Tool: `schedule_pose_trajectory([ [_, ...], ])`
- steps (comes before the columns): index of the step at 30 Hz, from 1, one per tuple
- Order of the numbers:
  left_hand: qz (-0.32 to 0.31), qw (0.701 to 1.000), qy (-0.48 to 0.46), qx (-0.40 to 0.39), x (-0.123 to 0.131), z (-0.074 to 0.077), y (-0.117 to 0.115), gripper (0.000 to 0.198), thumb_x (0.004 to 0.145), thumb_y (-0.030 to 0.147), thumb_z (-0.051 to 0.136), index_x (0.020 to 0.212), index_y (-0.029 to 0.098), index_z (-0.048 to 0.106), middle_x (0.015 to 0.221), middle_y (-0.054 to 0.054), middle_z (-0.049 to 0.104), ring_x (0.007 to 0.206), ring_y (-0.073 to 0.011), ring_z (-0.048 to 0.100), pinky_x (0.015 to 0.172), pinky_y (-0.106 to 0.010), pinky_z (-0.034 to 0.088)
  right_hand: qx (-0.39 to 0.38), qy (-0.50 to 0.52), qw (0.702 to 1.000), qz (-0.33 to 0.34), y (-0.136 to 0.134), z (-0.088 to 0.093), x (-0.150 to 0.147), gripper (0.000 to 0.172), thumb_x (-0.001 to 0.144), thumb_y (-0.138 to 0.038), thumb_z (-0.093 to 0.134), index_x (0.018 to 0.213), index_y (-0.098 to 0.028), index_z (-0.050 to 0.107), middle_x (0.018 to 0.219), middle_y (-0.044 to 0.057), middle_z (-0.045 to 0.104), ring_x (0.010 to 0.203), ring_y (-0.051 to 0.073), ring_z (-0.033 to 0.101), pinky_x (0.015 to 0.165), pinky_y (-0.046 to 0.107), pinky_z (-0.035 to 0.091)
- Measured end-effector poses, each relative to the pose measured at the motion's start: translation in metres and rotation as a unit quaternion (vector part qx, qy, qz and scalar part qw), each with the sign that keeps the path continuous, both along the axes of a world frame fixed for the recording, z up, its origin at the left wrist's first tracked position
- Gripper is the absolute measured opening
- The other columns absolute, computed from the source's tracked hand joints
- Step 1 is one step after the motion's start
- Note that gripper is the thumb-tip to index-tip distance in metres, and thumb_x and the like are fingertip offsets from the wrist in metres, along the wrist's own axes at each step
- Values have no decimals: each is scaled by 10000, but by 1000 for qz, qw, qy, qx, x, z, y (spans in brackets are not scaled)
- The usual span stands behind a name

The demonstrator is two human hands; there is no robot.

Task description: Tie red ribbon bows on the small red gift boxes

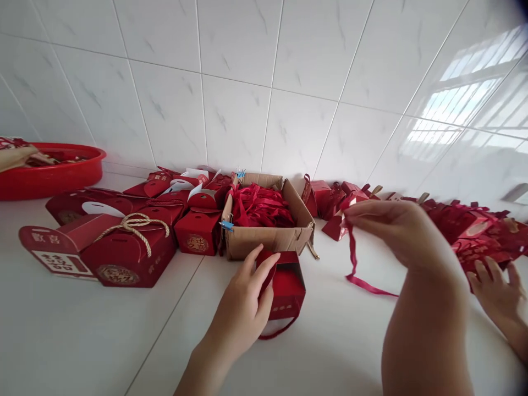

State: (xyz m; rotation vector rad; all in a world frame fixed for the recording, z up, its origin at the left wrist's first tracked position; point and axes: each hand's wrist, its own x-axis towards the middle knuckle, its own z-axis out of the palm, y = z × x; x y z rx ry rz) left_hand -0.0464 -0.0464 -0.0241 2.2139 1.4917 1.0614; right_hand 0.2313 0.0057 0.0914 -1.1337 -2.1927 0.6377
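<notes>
My left hand (246, 300) is closed on the left side of a red gift box (286, 297), its fingers over the upper edge. The box stands on the white surface with its top open, and a dark red cord or ribbon loops from its lower front. Off to the right, my right hand (383, 225) is raised and pinches a crimson ribbon (353, 256), whose tail trails down onto the surface. Just behind the gift box sits a cardboard box (268, 239) filled with loose crimson ribbons (262, 206).
Several red gift boxes (132, 256) stand at left, one tied with gold rope. A red basin (78, 173) has another person's hand (18, 157) at it. More red boxes (474, 225) are piled at right by another person's hand (501, 291). A tiled wall (235, 110) rises behind.
</notes>
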Motion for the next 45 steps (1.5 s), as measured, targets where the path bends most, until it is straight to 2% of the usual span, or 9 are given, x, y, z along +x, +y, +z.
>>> schedule_pose_trajectory([
  [4,18,998,45,40,0,1,0,578,844,28,301,1321,304,477,1480,-82,332,1161,-221,572,860,-357,552,-75,-49,992,83,8,6,-28,235,803,-365,613,917,-200,736,902,61,702,803,175,656,727,303,517],
  [9,39,994,75,66,-5,3,1,482,842,35,304,1128,249,627,1439,-83,390,1105,-221,607,802,-337,564,-172,-109,955,214,5,-1,-36,188,806,-204,585,923,-168,727,901,49,714,806,150,661,721,251,524],
  [20,44,994,69,75,3,4,-1,297,890,154,383,1058,237,615,1339,-83,504,1056,-222,619,802,-341,539,-255,-97,920,282,25,-17,-48,215,756,-176,647,957,-145,714,915,55,719,813,156,680,692,227,539],
  [26,42,994,63,81,4,5,-2,260,899,178,401,1030,241,617,1329,-80,510,1030,-218,627,789,-333,534,-223,-96,931,273,29,-20,-54,221,774,-256,670,956,-146,728,806,29,718,706,114,639,625,201,499],
  [30,47,992,77,84,3,7,-5,240,884,183,422,994,248,626,1311,-68,524,1016,-226,634,775,-329,538,-221,-96,936,256,29,-21,-60,167,784,-218,642,911,-142,719,837,36,715,742,120,639,671,220,500],
  [33,47,990,87,99,4,9,-8,224,873,197,440,973,254,632,1287,-61,540,930,-213,658,710,-315,539,-235,-97,940,230,26,-20,-64,110,757,-243,674,813,-151,659,786,13,673,726,125,635,651,227,492],
  [36,46,988,95,111,4,11,-10,223,861,197,456,984,264,630,1257,-54,557,841,-193,665,657,-310,532,-233,-104,949,186,21,-18,-66,206,718,-287,716,740,-174,545,717,-26,587,657,114,592,575,218,456],
  [40,39,985,95,139,5,11,-11,236,848,166,465,1003,249,621,1215,-77,559,994,-232,624,743,-338,532,-220,-102,957,162,16,-17,-68,254,710,-285,718,787,-191,495,771,-34,541,598,85,533,524,206,413],
  [45,9,986,84,146,8,12,-11,229,831,126,475,965,230,628,1191,-91,540,1106,-246,546,866,-376,495,-212,-84,960,163,13,-17,-69,238,723,-243,698,875,-202,519,872,-20,553,622,81,541,533,203,425],
])
